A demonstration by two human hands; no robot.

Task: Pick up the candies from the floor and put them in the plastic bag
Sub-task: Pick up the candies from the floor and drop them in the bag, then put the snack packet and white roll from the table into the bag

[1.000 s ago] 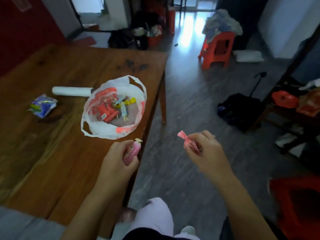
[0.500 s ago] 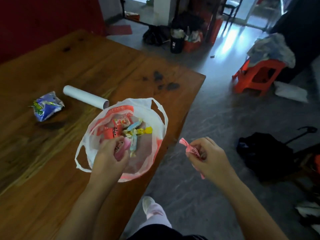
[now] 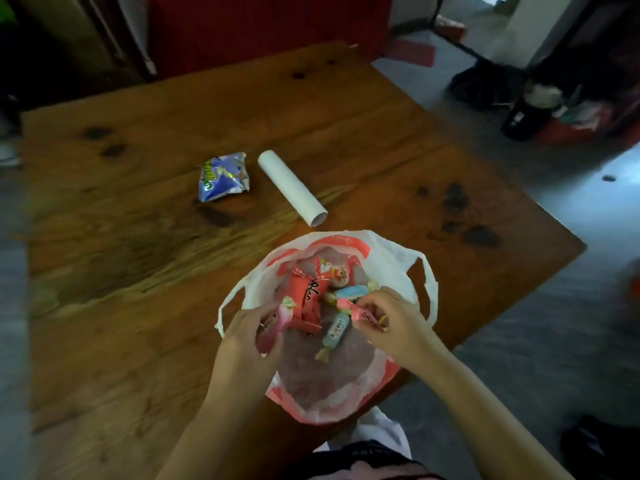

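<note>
A white and red plastic bag (image 3: 391,258) lies open on the wooden table (image 3: 138,271), near its right edge. Inside lie several wrapped candies: a red packet (image 3: 306,301), a pale blue candy (image 3: 334,332) and another blue one (image 3: 353,293). My left hand (image 3: 252,336) is over the bag's left rim, shut on a pink candy (image 3: 277,323). My right hand (image 3: 391,320) is over the bag's right side, pinching a pink twisted candy (image 3: 360,315) above the opening.
On the table behind the bag lie a white tube (image 3: 292,187) and a blue snack packet (image 3: 224,175). The table's right edge drops to grey floor (image 3: 554,341). Dark bags and a bottle (image 3: 526,112) stand on the floor at the back right.
The view has swung left over the table. My right hand moved from beside the table to over the bag with its pink candy. My left hand stays at the bag with its candy.
</note>
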